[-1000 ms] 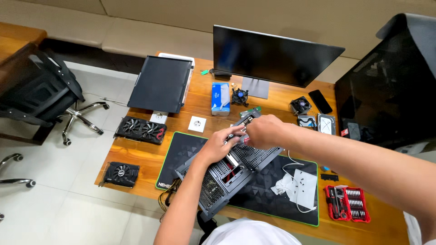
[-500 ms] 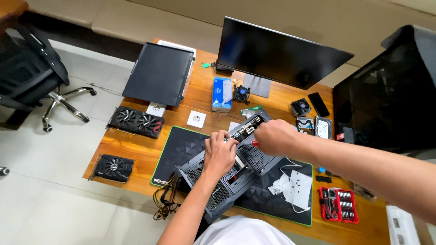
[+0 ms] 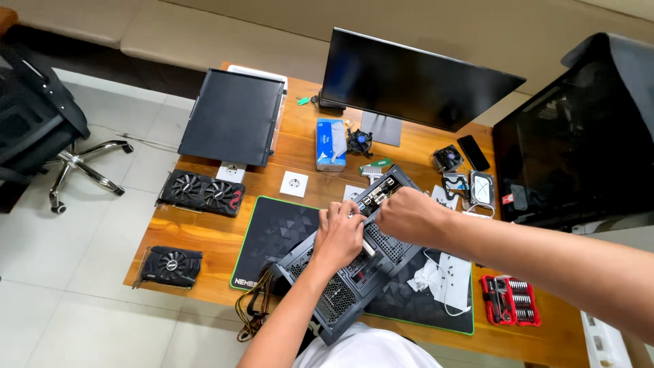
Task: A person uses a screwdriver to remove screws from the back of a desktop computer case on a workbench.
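Note:
An open dark grey computer case [image 3: 334, 300] lies on a black desk mat with a green edge [image 3: 272, 235]. A circuit board with a block of metal ports [image 3: 381, 191] sits tilted in the case's far end. My left hand [image 3: 338, 235] is over the case with its fingers curled on the board's near edge by the ports. Coming in from the right, my right hand [image 3: 409, 217] is closed on the board's right side. What lies under both hands is hidden.
On the wooden desk [image 3: 204, 235] are a monitor [image 3: 415, 82], a black panel [image 3: 235, 116], two graphics cards [image 3: 202, 192] [image 3: 170, 264], a blue tissue box [image 3: 330, 144], a cooler fan [image 3: 359, 142], a phone [image 3: 472, 152] and a red bit set [image 3: 511, 300]. A large black case [image 3: 572, 136] stands right, an office chair [image 3: 41, 129] left.
Both hands and the board have sunk slightly toward the case. My left hand has slid lower over the case, and the view has shifted.

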